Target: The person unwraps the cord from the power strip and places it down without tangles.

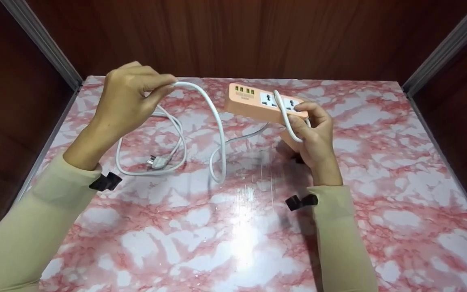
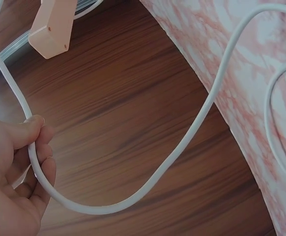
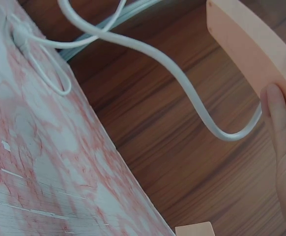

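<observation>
An orange power strip (image 1: 247, 106) with white sockets is held tilted above the table by my right hand (image 1: 316, 134), which grips its right end. White cable (image 1: 283, 107) crosses over the strip's sockets near that hand. My left hand (image 1: 130, 93), raised at the left, pinches the white cable (image 1: 217, 121) between thumb and fingers; from there it droops in a curve. In the left wrist view the left hand (image 2: 22, 167) pinches the cable (image 2: 182, 145). The right wrist view shows the right hand (image 3: 283, 142) against the strip's side (image 3: 251, 44).
A loop of white cable (image 1: 126, 172) with its plug (image 1: 160, 162) lies on the marbled table (image 1: 201, 251) at the left. Part of an orange object (image 1: 290, 142) shows below the right hand. Brown wooden panels (image 1: 249, 40) stand behind and on both sides.
</observation>
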`<state>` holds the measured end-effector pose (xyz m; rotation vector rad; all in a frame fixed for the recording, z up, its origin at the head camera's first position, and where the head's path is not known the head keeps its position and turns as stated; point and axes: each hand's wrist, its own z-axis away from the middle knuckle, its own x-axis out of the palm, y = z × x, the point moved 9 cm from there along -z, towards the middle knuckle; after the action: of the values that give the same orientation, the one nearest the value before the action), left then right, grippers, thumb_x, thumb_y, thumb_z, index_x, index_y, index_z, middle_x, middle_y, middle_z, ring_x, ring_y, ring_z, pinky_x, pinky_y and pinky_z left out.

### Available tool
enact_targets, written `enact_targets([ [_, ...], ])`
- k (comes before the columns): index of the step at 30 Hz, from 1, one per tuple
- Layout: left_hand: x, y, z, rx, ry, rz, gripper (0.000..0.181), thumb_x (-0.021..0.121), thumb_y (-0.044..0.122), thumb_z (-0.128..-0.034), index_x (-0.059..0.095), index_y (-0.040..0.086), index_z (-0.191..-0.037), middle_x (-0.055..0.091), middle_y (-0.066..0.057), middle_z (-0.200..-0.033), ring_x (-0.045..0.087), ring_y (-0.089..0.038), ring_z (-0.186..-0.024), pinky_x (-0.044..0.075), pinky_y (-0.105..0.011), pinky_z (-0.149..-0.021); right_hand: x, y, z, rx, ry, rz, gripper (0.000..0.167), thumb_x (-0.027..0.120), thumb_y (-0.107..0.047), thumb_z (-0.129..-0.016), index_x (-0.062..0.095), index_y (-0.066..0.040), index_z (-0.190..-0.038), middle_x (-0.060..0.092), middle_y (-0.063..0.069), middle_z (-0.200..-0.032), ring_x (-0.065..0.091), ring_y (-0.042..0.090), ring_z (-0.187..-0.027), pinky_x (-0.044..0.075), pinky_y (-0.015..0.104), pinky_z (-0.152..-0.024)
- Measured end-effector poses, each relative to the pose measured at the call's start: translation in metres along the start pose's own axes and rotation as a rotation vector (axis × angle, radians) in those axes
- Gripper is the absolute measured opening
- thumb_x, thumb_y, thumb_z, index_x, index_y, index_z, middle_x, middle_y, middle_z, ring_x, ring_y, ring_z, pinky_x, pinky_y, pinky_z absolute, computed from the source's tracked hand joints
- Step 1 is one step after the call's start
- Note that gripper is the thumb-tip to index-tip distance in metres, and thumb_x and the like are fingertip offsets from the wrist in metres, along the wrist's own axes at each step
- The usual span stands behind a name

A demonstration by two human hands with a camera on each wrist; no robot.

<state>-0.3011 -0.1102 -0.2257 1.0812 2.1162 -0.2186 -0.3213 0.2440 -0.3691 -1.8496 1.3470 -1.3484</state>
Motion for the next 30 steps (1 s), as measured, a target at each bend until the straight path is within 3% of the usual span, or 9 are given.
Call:
enact_targets([
  [12, 0.006, -0.022, 0.028, -0.036, -0.054, 0.030, 0.013, 0.079, 0.012, -0.0966, 0.085, 0.005, -0.107, 0.080, -0.014, -0.090, 0.066, -0.031, -0.081, 0.044, -0.032, -0.072, 0.000, 0.000, 0.000, -0.002, -0.013, -0.007, 0.019, 0.084, 0.004, -0.083, 0.075, -0.006, -0.096, 0.068, 0.010, -0.113, 0.062, 0.016, -0.090, 0.054, 0.019, -0.071],
  [19, 0.008, -0.035, 0.046, -0.008, -0.102, 0.036, 0.018, 0.082, 0.008, -0.0925, 0.084, 0.005, -0.110, 0.078, -0.014, -0.088, 0.063, -0.030, -0.081, 0.042, -0.031, -0.072, -0.001, 0.000, 0.000, 0.017, -0.011, 0.006, 0.018, 0.078, 0.007, -0.084, 0.075, -0.007, -0.096, 0.067, 0.010, -0.112, 0.061, 0.017, -0.092, 0.053, 0.019, -0.072],
  [30, 0.005, -0.066, 0.073, -0.017, -0.158, 0.027, 0.020, 0.081, 0.004, -0.0904, 0.084, 0.005, -0.110, 0.080, -0.014, -0.093, 0.064, -0.029, -0.084, 0.041, -0.031, -0.076, 0.001, -0.003, 0.000, 0.031, -0.010, -0.011, 0.019, 0.080, 0.007, -0.084, 0.075, -0.008, -0.095, 0.067, 0.010, -0.109, 0.061, 0.016, -0.089, 0.054, 0.019, -0.071],
])
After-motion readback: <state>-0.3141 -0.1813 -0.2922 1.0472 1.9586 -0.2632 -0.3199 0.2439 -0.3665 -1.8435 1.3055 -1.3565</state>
